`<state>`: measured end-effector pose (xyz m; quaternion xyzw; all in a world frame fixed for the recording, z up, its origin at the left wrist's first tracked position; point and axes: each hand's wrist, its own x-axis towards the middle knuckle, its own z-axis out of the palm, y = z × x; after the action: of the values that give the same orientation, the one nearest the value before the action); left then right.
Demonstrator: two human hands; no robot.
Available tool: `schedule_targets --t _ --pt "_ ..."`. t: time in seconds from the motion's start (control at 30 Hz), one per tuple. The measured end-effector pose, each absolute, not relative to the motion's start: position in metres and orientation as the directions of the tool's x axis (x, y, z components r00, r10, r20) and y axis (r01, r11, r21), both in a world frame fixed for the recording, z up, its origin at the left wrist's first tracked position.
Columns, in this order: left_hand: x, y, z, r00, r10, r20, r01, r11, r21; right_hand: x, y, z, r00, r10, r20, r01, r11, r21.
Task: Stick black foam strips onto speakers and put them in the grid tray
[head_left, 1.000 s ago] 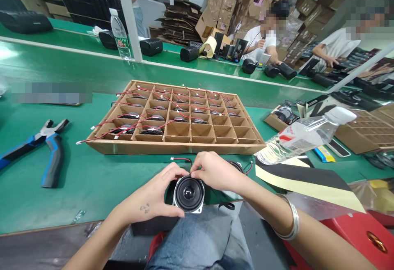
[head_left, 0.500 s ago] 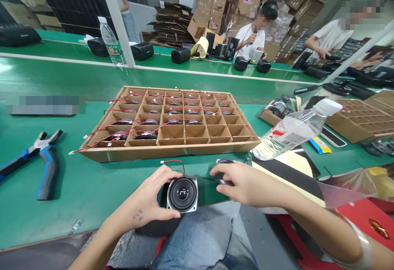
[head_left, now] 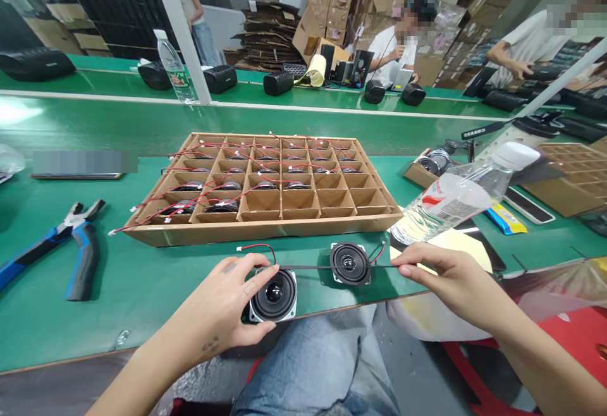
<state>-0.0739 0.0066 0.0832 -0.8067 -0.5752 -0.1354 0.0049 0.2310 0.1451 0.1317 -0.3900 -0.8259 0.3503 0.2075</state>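
Note:
My left hand (head_left: 237, 299) grips a square-framed speaker driver (head_left: 274, 294) by its edge, fingers at the top and thumb at the bottom, near the bench's front edge. A thin black strip (head_left: 308, 267) runs taut from the top of this driver toward the right. Its far end is pinched between thumb and fingertips of my right hand (head_left: 439, 270). Beneath the strip lies a second speaker driver (head_left: 349, 264), face up on the green bench, with a short red wire. The first driver's red wire (head_left: 258, 246) ends in a white plug.
A divided cardboard tray (head_left: 265, 229) behind my hands holds several wired drivers. Pliers (head_left: 76, 239) lie left. A leaning water bottle (head_left: 455, 195) stands right, beside a yellow-blue packet (head_left: 506, 219). Co-workers sit and stand across the line.
My right hand has moved right, drawing the black strip out straight across the second driver, which is now uncovered. My left hand stays on the first driver. The view has shifted slightly.

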Motion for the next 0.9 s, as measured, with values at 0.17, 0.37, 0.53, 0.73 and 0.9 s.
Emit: schedule_targets --t 0.17,0.37,0.53,0.73,0.9 --pt "-0.068 0.008 0.088 0.343 0.912 0.224 0.926 -0.369 0.086 0.227 0.147 0.137 -0.473 0.825 0.308 0.395 0.511 -0.763" --pt "-0.066 0.009 0.089 0.339 0.914 0.221 0.930 -0.362 0.068 0.236 0.138 0.131 -0.516 0.786 0.340 0.361 0.559 -0.747" --pt "-0.064 0.010 0.087 0.344 0.907 0.244 0.918 -0.379 0.114 0.253 0.124 0.106 -0.542 0.810 0.225 0.373 0.472 -0.799" --pt "-0.065 0.013 0.089 0.341 0.924 0.171 0.922 -0.364 0.130 0.257 0.095 0.090 -0.595 0.781 0.191 0.366 0.475 -0.800" --pt "-0.065 0.014 0.089 0.350 0.930 0.115 0.924 -0.363 0.120 0.253 0.076 0.088 -0.682 0.664 0.307 0.275 0.622 -0.733"
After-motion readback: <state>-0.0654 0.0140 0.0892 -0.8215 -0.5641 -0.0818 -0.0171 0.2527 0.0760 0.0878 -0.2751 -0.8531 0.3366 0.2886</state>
